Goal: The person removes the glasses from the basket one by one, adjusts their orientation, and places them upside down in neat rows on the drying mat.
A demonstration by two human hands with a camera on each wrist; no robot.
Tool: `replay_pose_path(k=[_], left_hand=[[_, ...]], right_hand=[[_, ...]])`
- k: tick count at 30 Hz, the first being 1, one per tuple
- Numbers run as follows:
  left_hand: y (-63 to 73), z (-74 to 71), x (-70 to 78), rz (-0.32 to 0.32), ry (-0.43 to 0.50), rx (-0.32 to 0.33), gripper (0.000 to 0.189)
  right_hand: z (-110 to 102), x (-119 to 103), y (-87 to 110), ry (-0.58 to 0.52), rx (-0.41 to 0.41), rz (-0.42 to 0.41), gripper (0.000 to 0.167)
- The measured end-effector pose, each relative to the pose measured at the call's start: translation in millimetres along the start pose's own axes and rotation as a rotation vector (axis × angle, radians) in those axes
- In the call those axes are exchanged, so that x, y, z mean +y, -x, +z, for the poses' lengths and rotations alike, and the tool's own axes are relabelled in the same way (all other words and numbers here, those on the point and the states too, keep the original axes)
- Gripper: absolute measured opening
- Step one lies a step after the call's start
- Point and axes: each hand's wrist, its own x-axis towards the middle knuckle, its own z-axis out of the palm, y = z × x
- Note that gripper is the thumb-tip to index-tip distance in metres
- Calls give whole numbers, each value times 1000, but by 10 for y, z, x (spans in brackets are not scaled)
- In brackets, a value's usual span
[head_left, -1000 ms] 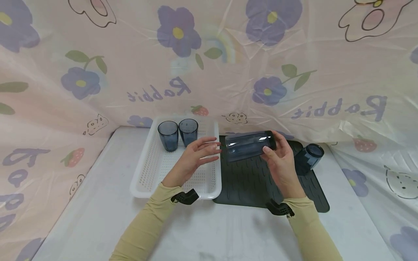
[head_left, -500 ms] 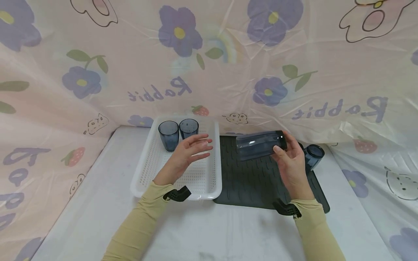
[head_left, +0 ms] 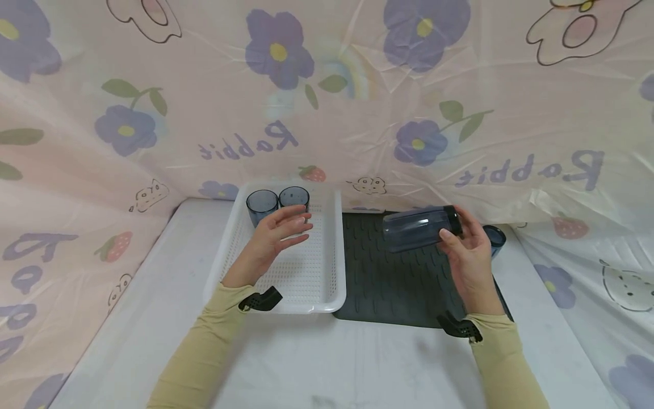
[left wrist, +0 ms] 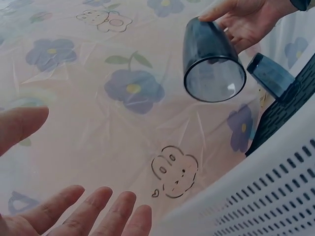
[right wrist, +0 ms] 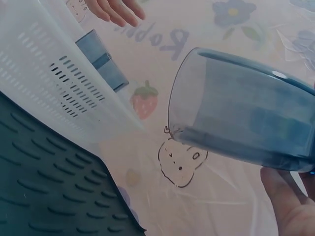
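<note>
My right hand (head_left: pixel 471 264) grips a tall blue-tinted drinking glass (head_left: pixel 416 229) by its thick base and holds it nearly sideways above the dark ridged mat (head_left: pixel 388 289), mouth toward the left. In the left wrist view the mouth of this glass (left wrist: pixel 214 78) faces the camera, and nothing shows inside. My left hand (head_left: pixel 271 244) hovers over the white basket (head_left: pixel 334 295) with fingers extended, holding nothing. Behind it two blue glasses (head_left: pixel 262 203) stand upright side by side in the basket, partly covered by the hand.
Another blue glass (head_left: pixel 494 238) is at the mat's right edge, mostly hidden by my right hand; the left wrist view shows this glass (left wrist: pixel 273 76) tilted or upside down. A patterned plastic sheet (head_left: pixel 347 130) hangs behind the white table (head_left: pixel 327 352).
My right hand has carried the glass to the right over the mat, now covering more of the glass at the edge. My left hand has drawn back leftward across the basket.
</note>
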Motion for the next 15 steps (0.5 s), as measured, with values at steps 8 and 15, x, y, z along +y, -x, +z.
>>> replay_pose_path(k=[8,15], left_hand=[[67,-213,48,-12,-16,61,55],[122,-397,88,-18,-47,112,59]], right_hand=[[-89,-10,-20,35,49,-11,59],[-174,-32,-18,42,81,-12,60]])
